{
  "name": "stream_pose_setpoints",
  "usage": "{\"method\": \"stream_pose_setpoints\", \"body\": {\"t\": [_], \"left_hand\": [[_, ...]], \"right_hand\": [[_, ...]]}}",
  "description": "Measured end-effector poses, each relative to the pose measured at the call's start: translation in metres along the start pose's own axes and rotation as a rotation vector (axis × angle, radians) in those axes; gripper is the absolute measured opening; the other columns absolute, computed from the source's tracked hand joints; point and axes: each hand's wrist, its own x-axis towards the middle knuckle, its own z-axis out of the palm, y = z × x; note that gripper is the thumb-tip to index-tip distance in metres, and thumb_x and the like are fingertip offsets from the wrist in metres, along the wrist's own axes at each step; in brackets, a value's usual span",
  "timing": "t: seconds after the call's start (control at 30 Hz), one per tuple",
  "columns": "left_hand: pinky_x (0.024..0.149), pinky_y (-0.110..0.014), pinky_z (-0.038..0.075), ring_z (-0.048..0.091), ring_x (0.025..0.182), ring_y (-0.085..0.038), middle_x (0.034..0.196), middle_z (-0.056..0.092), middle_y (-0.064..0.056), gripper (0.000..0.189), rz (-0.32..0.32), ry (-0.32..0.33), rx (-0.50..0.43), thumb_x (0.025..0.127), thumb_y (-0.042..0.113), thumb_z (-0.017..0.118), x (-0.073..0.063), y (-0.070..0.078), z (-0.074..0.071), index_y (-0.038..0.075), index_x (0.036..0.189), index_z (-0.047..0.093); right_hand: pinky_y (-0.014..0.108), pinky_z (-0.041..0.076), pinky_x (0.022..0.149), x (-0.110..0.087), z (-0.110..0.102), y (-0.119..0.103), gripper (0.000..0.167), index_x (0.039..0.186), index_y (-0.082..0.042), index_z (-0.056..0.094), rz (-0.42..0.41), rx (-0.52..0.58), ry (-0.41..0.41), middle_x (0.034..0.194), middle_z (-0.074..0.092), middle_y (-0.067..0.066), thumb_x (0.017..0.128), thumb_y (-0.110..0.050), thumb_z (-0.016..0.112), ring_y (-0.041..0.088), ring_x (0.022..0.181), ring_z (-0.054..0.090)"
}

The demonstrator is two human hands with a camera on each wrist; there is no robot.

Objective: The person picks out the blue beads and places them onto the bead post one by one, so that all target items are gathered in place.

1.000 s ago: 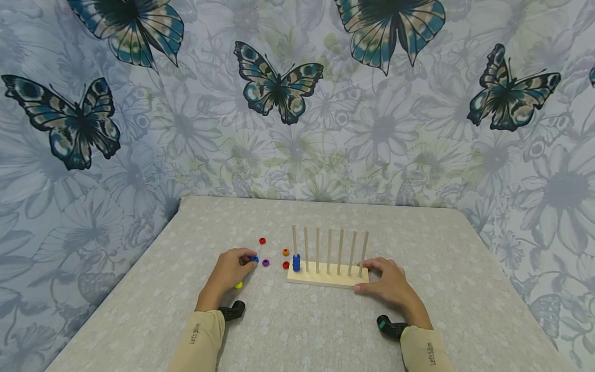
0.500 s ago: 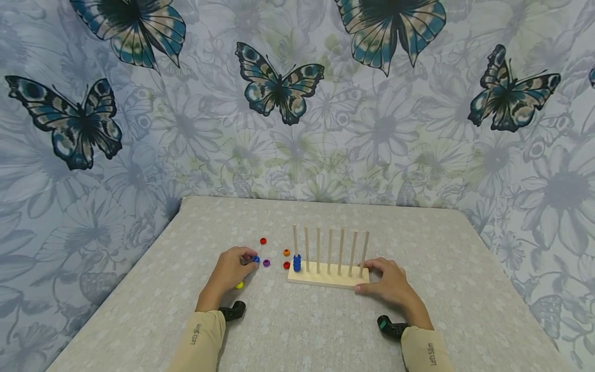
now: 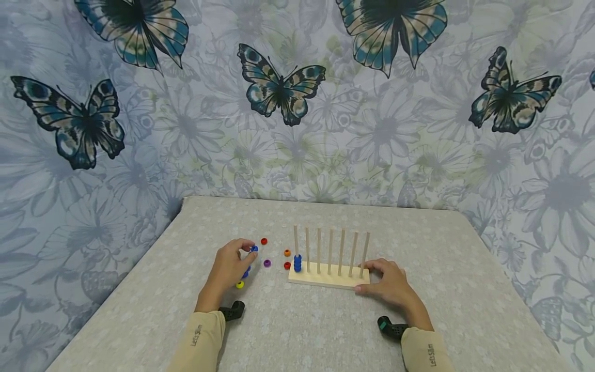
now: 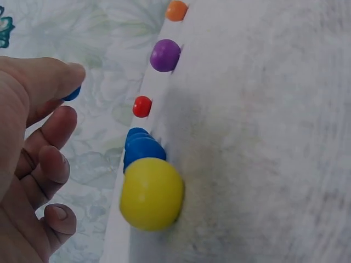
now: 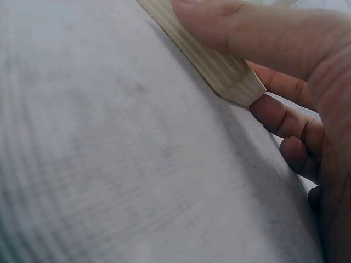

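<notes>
Between thumb and forefinger, my left hand [image 3: 229,264] pinches a blue bead [image 3: 254,248] above the table; in the left wrist view only a sliver of that bead [image 4: 72,95] shows past the thumb. More blue beads [image 4: 143,149] lie on the table under the hand, beside a yellow bead [image 3: 239,284]. My right hand [image 3: 389,283] grips the right end of a wooden base [image 3: 325,278] with several upright pegs. Blue beads [image 3: 297,263] are stacked on its leftmost peg. In the right wrist view the thumb lies along the base's edge [image 5: 219,66].
Loose beads lie between the left hand and the base: a purple bead [image 3: 267,263], an orange bead [image 3: 287,252], a red bead [image 3: 287,265] and a farther red bead [image 3: 264,241]. A patterned cloth covers the table [image 3: 307,330]. A butterfly-print wall [image 3: 297,155] stands behind.
My left hand has lifted a blue bead up and slightly away from the table, uncovering other blue beads beneath it. My right hand stays on the base.
</notes>
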Motion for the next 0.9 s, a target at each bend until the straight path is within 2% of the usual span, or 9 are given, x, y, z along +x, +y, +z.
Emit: {"method": "stream_pose_setpoints", "body": {"t": [0.17, 0.3, 0.53, 0.67, 0.9], "left_hand": [[0.055, -0.026, 0.041, 0.047, 0.063, -0.013, 0.104, 0.070, 0.001, 0.027, 0.048, 0.047, 0.016, 0.093, 0.028, 0.072, 0.001, 0.004, 0.000, 0.016, 0.117, 0.070], [0.053, -0.026, 0.040, 0.047, 0.061, -0.013, 0.105, 0.071, 0.002, 0.027, 0.065, 0.074, 0.011, 0.093, 0.028, 0.073, 0.003, 0.008, -0.002, 0.016, 0.117, 0.069], [0.054, -0.026, 0.042, 0.047, 0.062, -0.012, 0.103, 0.070, 0.003, 0.023, 0.114, 0.112, 0.010, 0.094, 0.028, 0.070, 0.010, 0.032, -0.010, 0.019, 0.115, 0.069], [0.051, -0.026, 0.040, 0.044, 0.057, -0.013, 0.103, 0.070, 0.003, 0.022, 0.156, 0.127, 0.016, 0.094, 0.026, 0.071, 0.016, 0.046, -0.015, 0.018, 0.115, 0.069], [0.050, -0.026, 0.039, 0.044, 0.057, -0.011, 0.101, 0.071, 0.001, 0.024, 0.193, 0.163, 0.062, 0.093, 0.026, 0.073, 0.021, 0.060, -0.020, 0.016, 0.115, 0.070]], "right_hand": [[0.058, 0.022, 0.110, -0.001, 0.000, 0.000, 0.068, 0.122, -0.023, 0.069, 0.000, -0.003, -0.001, 0.130, 0.064, 0.001, 0.066, -0.055, 0.089, 0.030, 0.128, 0.048], [0.057, 0.022, 0.110, -0.001, 0.001, 0.000, 0.068, 0.122, -0.022, 0.069, -0.002, -0.002, 0.002, 0.129, 0.064, 0.002, 0.066, -0.055, 0.089, 0.030, 0.127, 0.048], [0.057, 0.023, 0.108, -0.001, -0.001, 0.000, 0.069, 0.122, -0.021, 0.069, -0.009, -0.014, 0.008, 0.127, 0.065, 0.001, 0.066, -0.055, 0.089, 0.029, 0.125, 0.050], [0.056, 0.023, 0.109, -0.002, -0.002, -0.001, 0.069, 0.121, -0.021, 0.069, -0.004, -0.014, 0.016, 0.125, 0.066, 0.001, 0.065, -0.055, 0.090, 0.028, 0.124, 0.050], [0.057, 0.026, 0.108, -0.002, 0.001, -0.003, 0.073, 0.124, -0.020, 0.068, -0.001, 0.002, 0.009, 0.125, 0.066, 0.002, 0.064, -0.055, 0.090, 0.028, 0.122, 0.050]]}}
